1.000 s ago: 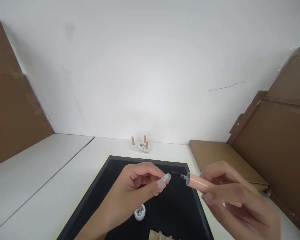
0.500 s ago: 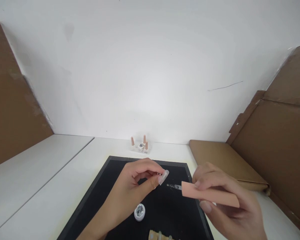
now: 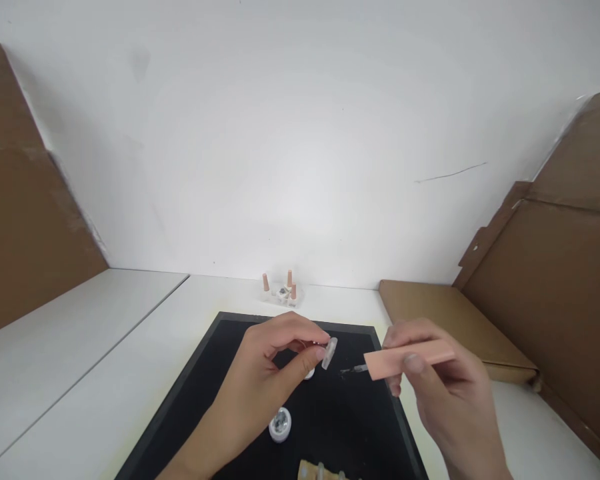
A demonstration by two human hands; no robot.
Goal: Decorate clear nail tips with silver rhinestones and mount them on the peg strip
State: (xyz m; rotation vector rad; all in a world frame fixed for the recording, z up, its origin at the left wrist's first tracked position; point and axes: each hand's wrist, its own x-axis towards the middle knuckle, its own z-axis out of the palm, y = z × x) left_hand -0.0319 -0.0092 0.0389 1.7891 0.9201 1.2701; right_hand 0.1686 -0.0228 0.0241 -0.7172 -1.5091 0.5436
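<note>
My left hand pinches a pale, see-through false nail between thumb and fingertips, over the black mat. In my right hand is a nail polish brush with a long peach handle, gripped between thumb and fingers. Its thin clear tip points left and stays a short gap away from the false nail. Below my left hand a small white pot with silvery, glittery contents stands on the mat. Part of another small white round thing shows behind my left thumb.
The black mat lies on a white table. At its near edge is a tan holder with pale pieces on it, cut off by the frame. A clear stand with peach-capped bottles is by the wall. A cardboard box lies at right.
My right hand has turned the brush, its handle end now tilting upward, and its fingers have shifted. The false nail is turned more edge-on. Behind my left thumb the white round thing has come into view.
</note>
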